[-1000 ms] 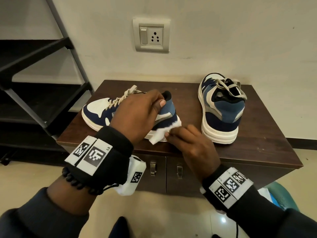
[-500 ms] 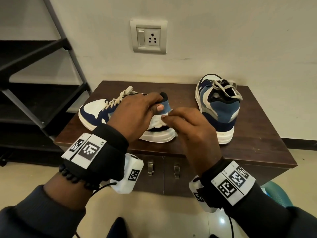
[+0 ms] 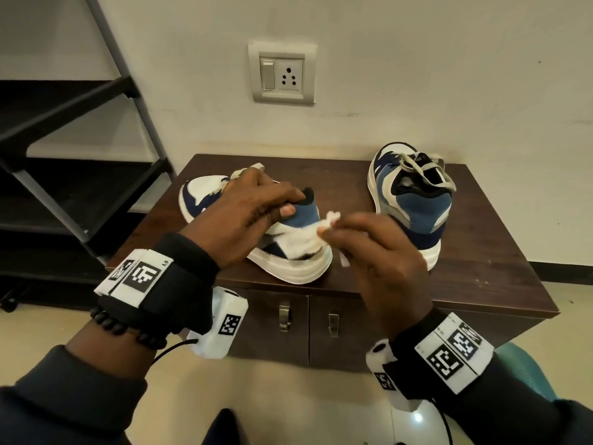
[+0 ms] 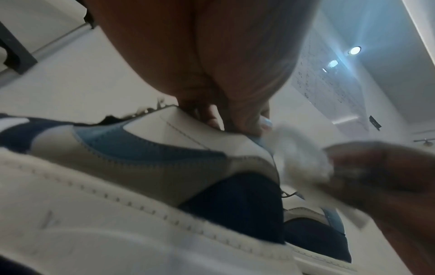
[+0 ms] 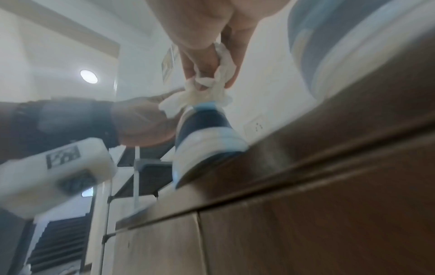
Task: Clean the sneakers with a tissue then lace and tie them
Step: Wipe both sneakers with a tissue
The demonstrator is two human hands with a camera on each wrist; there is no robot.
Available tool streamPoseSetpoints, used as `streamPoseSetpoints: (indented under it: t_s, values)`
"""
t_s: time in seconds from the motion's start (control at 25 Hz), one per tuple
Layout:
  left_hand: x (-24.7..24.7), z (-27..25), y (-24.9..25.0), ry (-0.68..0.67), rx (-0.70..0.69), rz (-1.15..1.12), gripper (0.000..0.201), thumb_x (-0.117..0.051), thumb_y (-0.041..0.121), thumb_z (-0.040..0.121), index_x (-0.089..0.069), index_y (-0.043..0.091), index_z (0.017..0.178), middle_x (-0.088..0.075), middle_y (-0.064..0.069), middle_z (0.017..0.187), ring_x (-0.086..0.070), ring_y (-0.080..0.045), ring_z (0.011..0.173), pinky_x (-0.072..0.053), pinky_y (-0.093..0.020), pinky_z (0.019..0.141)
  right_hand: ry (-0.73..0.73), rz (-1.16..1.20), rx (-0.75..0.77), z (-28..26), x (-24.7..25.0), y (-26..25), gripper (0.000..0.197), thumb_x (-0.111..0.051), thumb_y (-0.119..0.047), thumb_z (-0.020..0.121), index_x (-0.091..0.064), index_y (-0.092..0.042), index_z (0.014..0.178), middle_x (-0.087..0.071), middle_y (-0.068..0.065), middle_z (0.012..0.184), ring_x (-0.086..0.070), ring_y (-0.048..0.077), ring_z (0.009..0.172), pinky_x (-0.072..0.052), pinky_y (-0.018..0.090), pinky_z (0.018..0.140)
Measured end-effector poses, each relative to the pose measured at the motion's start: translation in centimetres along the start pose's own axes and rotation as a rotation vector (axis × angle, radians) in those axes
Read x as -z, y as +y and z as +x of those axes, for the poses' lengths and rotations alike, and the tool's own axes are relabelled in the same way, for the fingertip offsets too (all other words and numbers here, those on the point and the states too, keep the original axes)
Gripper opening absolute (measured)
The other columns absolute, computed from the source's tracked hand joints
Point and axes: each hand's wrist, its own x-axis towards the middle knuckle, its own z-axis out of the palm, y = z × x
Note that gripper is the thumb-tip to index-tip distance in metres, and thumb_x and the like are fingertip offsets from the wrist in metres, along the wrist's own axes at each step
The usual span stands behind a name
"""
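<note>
The right hand [image 3: 382, 252] has its grip closed on a crumpled white tissue [image 3: 308, 239], pinched between thumb and fingertips, and the wad lies against the heel of the near sneaker [image 3: 288, 261]. The right wrist view shows the tissue [image 5: 212, 89] bunched at the fingertips, touching the top of the blue heel panel. The left hand [image 3: 244, 216] has its grip curled over the collar of the same sneaker, fingers on the opening and thumb on the near side, just beside the tissue. From the left wrist, the thumb sits at the top edge of the heel of the near sneaker [image 4: 141, 158], with the blurred tissue [image 4: 303, 160] right next to it.

The near sneaker stands on its sole near the front edge of the dark brown table [image 3: 481, 277], left of the middle, toe toward the left edge, heel toward the person. The second sneaker [image 3: 414, 200] stands well apart, toward the back right of the table, heel toward the front, its laces loose over the opening.

A wall socket [image 3: 281, 73] sits above the table, and a dark shelf rack [image 3: 64, 155] stands to its left.
</note>
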Motion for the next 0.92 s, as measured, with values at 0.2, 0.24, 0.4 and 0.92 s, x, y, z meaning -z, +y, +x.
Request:
streamPoseSetpoints:
  t_s: [0.2,0.24,0.4,0.92]
  values:
    - [-0.1,-0.5,0.0,-0.022,-0.032,-0.098,0.035,-0.038,0.039,0.094,-0.057,0.028,0.121,-0.058,0.001,0.115,-0.052,-0.017,0.112,-0.042,-0.044,0.097,-0.013,-0.073,0.159,1.5,-2.0,-1.7,0.017,-0.064,-0.007,0.087,-0.071,-0.002,0.102,-0.066,0.012,0.102,-0.058,0.026,0.095,-0.052,0.034,0.076]
    - [-0.1,-0.6,-0.1,-0.012,-0.016,-0.114,0.036,-0.037,0.038,0.096,-0.057,0.026,0.123,-0.059,-0.001,0.117,-0.053,-0.016,0.113,-0.043,-0.044,0.097,-0.079,-0.137,0.203,0.4,-2.5,-1.5,0.018,-0.063,-0.008,0.087,-0.070,-0.003,0.103,-0.066,0.011,0.102,-0.057,0.025,0.096,-0.053,0.034,0.072]
    - [0.3,-0.8,0.6,-0.022,0.034,-0.226,0.032,-0.036,0.030,0.101,-0.059,0.021,0.121,-0.063,0.004,0.115,-0.056,-0.009,0.109,-0.046,-0.036,0.096,-0.247,-0.163,0.212,-2.9,-1.7,-1.2,0.024,-0.053,-0.011,0.089,-0.070,-0.006,0.104,-0.065,0.009,0.099,-0.054,0.021,0.093,-0.055,0.033,0.062]
    - [0.1,-0.3,1.7,0.058,0.019,-0.132,0.043,-0.039,0.055,0.092,-0.064,0.021,0.100,-0.065,0.005,0.091,-0.060,-0.009,0.086,-0.048,-0.026,0.075,-0.234,-0.112,0.164,-2.4,-1.9,0.2,0.023,-0.064,-0.007,0.084,-0.069,-0.006,0.106,-0.064,0.009,0.106,-0.056,0.021,0.099,-0.053,0.029,0.077]
